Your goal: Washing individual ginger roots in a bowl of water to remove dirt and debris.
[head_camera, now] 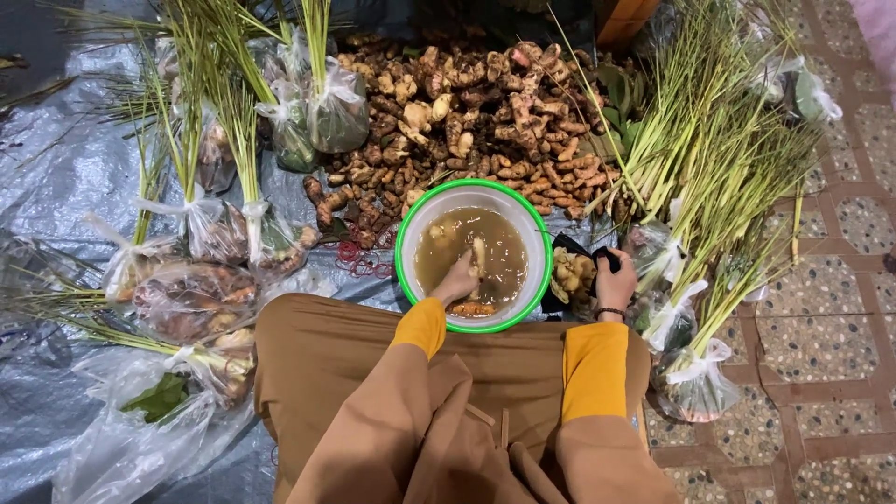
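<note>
You sit over a grey tarp spread on a patterned tile floor. Ahead lies a heap of ginger-like roots, with lemongrass stalks on the right and tied clear bags of herbs and roots on the left. Between your knees stands a white bowl with a green rim, full of cloudy brown water. Your left hand is dipped in that water, fingers curled around a root. Your right hand rests just beside the bowl, closed on the edge of a black bag holding pale roots. The bowl looks quite full, so a hard push on its rim could slop water onto your lap.
</note>
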